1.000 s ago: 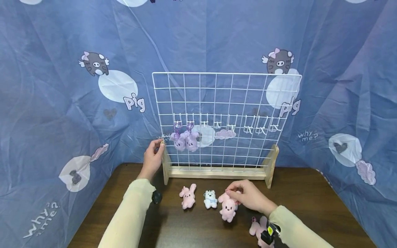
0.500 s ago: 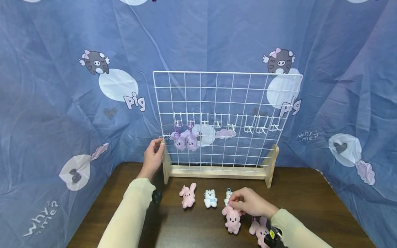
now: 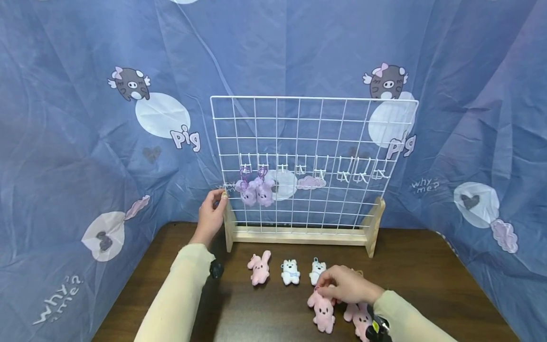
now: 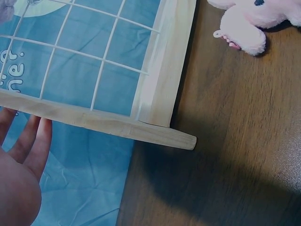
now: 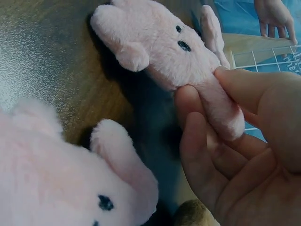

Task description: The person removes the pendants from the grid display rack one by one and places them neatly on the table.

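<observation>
My left hand (image 3: 210, 216) grips the left wooden upright (image 3: 229, 221) of a white wire grid rack (image 3: 309, 99). In the left wrist view, its fingers (image 4: 42, 136) reach behind the wood. My right hand (image 3: 352, 284) pinches a pink plush bunny (image 3: 323, 314) by one ear, thumb against fingers, as the right wrist view shows. The bunny's body hangs low over the brown table, face up. Beside it lies a second pink plush bunny (image 3: 360, 317), partly hidden under my right wrist. Just beyond my right fingers is a white plush bear (image 3: 317, 272).
Two purple plush charms (image 3: 255, 192) hang from the rack's left hooks; several more white hooks (image 3: 342, 175) run rightward. Another white bear (image 3: 290, 273) and a pink bunny (image 3: 259, 269) lie before the rack. Something brown and furry (image 5: 194, 214) shows under my right hand. Blue cloth surrounds the table.
My right hand has drawn the pink bunny nearer to me and slightly right, uncovering the white bear behind it. The left hand stays on the rack's upright.
</observation>
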A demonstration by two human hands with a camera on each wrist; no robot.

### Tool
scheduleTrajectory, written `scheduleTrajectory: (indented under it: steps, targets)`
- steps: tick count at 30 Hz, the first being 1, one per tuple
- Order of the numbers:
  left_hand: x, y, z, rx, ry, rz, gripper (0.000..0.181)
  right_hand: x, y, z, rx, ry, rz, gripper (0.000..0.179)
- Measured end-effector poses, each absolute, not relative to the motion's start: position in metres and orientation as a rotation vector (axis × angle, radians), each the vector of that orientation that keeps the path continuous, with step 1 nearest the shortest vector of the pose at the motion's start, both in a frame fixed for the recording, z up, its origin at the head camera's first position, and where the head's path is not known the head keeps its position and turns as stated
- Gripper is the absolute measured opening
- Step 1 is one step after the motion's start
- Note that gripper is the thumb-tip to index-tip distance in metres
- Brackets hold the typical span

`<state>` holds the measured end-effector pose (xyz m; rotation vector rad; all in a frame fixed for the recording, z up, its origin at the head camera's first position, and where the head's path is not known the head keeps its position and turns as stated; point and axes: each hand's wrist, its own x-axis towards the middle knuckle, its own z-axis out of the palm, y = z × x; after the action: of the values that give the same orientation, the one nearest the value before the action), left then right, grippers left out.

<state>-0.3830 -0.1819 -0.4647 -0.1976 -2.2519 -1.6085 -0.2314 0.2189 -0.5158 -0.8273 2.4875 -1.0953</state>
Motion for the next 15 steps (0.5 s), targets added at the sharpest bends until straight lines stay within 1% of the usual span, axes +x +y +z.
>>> scheduleTrajectory:
  steps: [6,9,15]
  targets:
    - [-0.3845,-0.1823,-0.4660,-0.195,-2.256,-1.602,0.034,-0.2280,0.2177,-0.5170,-0.799,2.539,-0.995,0.006]
    - [-0.3846,-0.1821,-0.4662,-0.196,-2.256,-1.604,0.034,-0.2272,0.2174,-0.5184,-0.805,2.501,-1.014,0.005]
    - [-0.3842,-0.1817,-0.4653,-0.198,-2.250,-1.609,0.033,-0.2260,0.2171,-0.5186,-0.922,2.417,-1.067,0.005]
